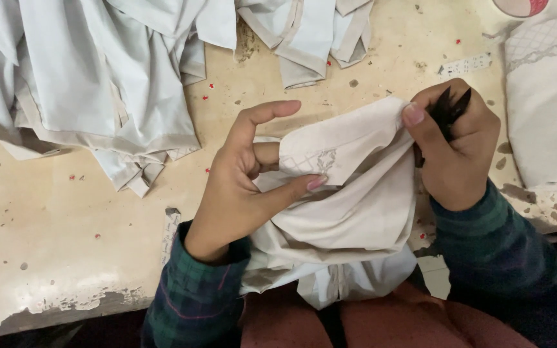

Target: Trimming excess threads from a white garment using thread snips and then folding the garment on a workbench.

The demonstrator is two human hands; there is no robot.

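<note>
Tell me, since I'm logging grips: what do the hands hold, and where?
Both pinch the cloth at its top edge; right hand also grips a black tool.

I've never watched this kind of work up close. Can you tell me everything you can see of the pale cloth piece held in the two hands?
The cloth piece is off-white, thin woven fabric, crumpled and folded. A faint stitched pattern shows near its folded edge. The left hand pinches that edge between thumb and fingers; the right hand grips the upper corner while also holding a small black tool. The cloth's lower part hangs off the worn table toward the person's lap.
</note>
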